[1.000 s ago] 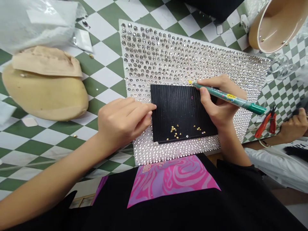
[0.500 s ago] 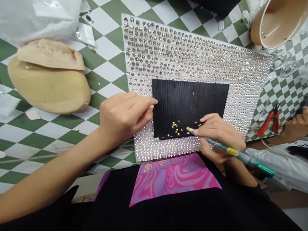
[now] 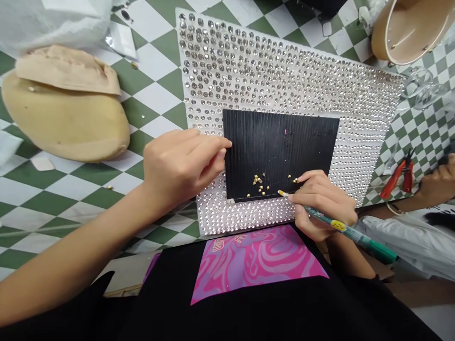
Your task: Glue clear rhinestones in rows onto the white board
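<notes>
While right hand (image 3: 325,203) holds it, pen (image 3: 359,237) looks green, yellow-tipped.

Your green pen (image 3: 350,233) slants, yellow tip (image 3: 282,192) by the near edge of your black ridged board (image 3: 279,147), where small gold stones (image 3: 256,179) lie scattered; the board rests on your white sheet (image 3: 249,102) covered in rows of silver rhinestones (image 3: 284,78).

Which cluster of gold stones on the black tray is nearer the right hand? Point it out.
The smaller cluster, close beside the right hand; the larger cluster lies farther left, away from it.
</notes>
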`<action>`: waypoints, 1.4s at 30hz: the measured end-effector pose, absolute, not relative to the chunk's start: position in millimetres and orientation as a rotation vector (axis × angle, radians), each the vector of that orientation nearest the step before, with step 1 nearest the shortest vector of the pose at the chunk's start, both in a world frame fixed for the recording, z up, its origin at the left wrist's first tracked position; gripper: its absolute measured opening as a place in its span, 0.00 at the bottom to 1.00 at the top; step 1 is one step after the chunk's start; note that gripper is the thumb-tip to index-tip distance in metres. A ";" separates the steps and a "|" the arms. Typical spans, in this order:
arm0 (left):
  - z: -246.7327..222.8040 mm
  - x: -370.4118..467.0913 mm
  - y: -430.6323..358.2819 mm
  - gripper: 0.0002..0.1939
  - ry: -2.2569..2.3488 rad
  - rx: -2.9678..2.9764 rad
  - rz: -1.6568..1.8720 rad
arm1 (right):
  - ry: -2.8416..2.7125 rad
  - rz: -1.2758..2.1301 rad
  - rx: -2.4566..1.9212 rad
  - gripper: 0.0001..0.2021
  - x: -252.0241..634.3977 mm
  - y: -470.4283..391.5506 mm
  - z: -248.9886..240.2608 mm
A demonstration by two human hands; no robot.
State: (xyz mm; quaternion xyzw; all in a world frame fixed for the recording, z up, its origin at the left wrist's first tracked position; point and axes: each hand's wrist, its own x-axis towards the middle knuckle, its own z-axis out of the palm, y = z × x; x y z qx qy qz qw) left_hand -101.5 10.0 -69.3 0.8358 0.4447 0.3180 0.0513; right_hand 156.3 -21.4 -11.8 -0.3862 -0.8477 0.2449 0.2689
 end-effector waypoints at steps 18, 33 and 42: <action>-69.1 -103.3 11.1 0.08 1.340 2.538 0.933 | -2.160 0.510 -1.034 0.04 140.3 89.4 -35.7; -70.0 -105.5 10.4 0.07 1.296 2.498 0.945 | -2.324 0.385 -1.004 0.05 135.1 92.0 -39.2; -69.9 -105.5 11.2 0.07 1.292 2.490 0.948 | -2.133 0.338 -0.922 0.05 142.4 92.5 -46.6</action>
